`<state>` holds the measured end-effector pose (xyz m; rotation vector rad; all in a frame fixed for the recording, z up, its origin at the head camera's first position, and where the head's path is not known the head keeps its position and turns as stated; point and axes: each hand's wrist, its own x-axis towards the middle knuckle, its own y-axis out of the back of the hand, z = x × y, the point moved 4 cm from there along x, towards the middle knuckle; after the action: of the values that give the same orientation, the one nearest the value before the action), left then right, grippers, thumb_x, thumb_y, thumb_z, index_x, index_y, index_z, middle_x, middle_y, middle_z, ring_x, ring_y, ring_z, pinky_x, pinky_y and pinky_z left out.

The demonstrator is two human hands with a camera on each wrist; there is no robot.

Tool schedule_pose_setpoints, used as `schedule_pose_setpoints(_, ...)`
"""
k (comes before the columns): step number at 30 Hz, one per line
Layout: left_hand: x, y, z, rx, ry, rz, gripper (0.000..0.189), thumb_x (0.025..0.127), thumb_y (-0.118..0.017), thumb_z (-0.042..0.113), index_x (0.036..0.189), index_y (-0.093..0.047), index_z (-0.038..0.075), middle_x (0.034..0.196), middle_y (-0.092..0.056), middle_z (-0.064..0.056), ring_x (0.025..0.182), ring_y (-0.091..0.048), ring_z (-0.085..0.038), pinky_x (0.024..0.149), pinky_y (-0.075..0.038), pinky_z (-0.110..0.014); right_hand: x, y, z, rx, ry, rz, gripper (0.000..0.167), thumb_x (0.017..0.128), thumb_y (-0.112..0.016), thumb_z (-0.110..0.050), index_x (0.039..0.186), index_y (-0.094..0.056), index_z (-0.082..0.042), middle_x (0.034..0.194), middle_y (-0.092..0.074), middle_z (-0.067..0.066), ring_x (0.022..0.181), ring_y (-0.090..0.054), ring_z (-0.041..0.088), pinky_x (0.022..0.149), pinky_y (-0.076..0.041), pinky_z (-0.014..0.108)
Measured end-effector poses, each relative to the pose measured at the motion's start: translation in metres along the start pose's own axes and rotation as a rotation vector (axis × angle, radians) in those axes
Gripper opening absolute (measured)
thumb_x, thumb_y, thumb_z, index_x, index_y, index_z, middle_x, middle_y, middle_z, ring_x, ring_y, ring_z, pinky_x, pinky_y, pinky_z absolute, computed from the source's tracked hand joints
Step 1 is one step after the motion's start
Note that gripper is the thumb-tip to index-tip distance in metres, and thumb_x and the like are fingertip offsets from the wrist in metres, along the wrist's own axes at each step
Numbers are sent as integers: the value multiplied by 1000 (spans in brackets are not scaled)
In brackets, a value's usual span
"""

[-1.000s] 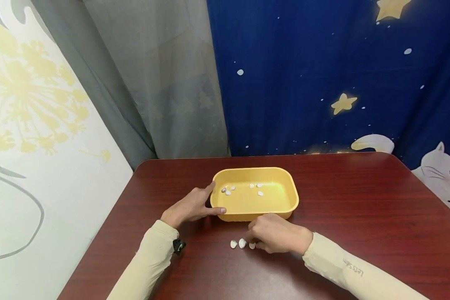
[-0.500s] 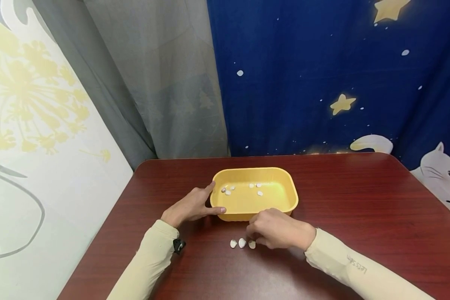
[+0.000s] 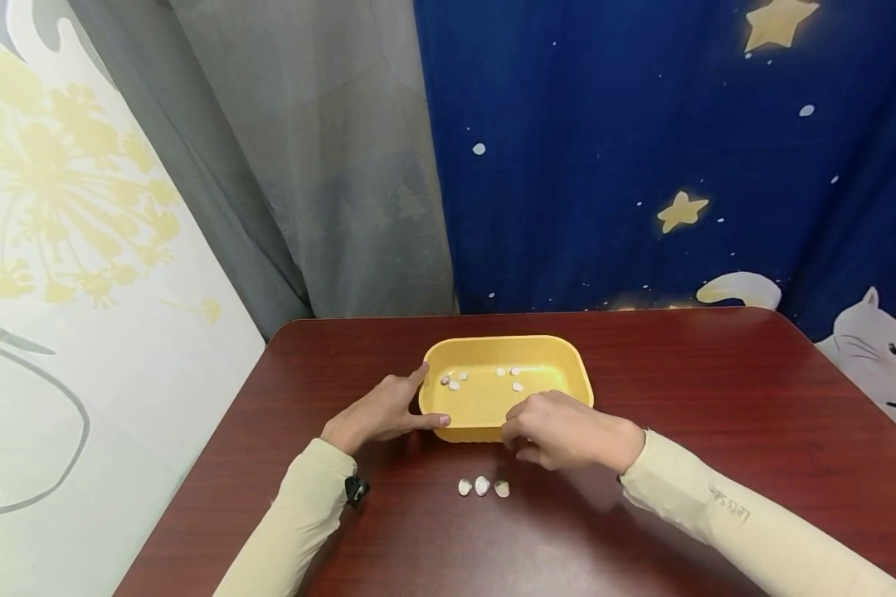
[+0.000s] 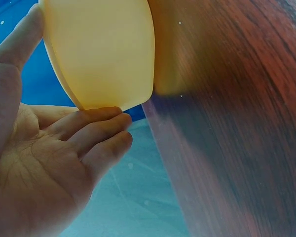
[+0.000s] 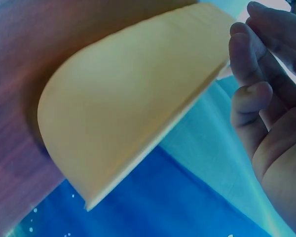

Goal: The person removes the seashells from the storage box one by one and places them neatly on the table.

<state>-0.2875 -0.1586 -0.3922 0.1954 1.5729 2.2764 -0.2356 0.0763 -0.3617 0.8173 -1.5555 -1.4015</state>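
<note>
A yellow plastic tub (image 3: 478, 433) stands on the table, with several small whitish seashells (image 3: 518, 387) spread over its floor. My left hand (image 3: 383, 408) holds the tub's left end, thumb along the front rim and fingers against the end wall. In the left wrist view its fingers (image 4: 106, 148) lie against the tub wall. My right hand (image 3: 560, 431) hovers at the tub's front right rim, fingers loosely curled; in the right wrist view nothing shows between the fingertips (image 5: 239, 32). Three shells (image 3: 482, 487) lie in a short row on the table in front of the tub.
The dark red wooden table (image 3: 679, 373) reaches back to a grey and blue star-patterned curtain (image 3: 567, 166). A white patterned wall surface (image 3: 82, 373) borders its left side.
My right hand has lifted away from the rightmost shell of the row and moved back and right to the tub's front rim. That shell now shows fully; my left hand has stayed still.
</note>
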Motion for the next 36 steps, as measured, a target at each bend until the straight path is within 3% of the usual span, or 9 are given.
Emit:
schedule_pose_setpoints(10,-1,-1,-1,-1,-3,2,104,84,-73,60,158,-28,4,145,-55,-23,129,-59,-28,107,-49,-44,5,19,24,60,-12,41,19,77,-80,-9,72,-66,-22,68,-62,-14,66,-56,1,60,-45,18)
schedule_pose_setpoints(21,-1,-1,-2,0,-8,-1,104,84,-73,60,158,-28,3,143,-57,-23,128,-60,-29,107,-48,-45,12,30,52,86,-66,17,18,78,-80,-8,73,-68,-19,67,-62,-12,64,-54,2,61,-45,20)
schedule_pose_setpoints(36,-1,-1,-2,-5,-28,10,104,84,-72,61,158,-28,2,142,-57,-23,127,-60,-28,106,-49,-44,44,23,90,156,-242,-98,14,83,-79,-9,77,-71,-19,71,-65,-9,65,-55,4,60,-47,22)
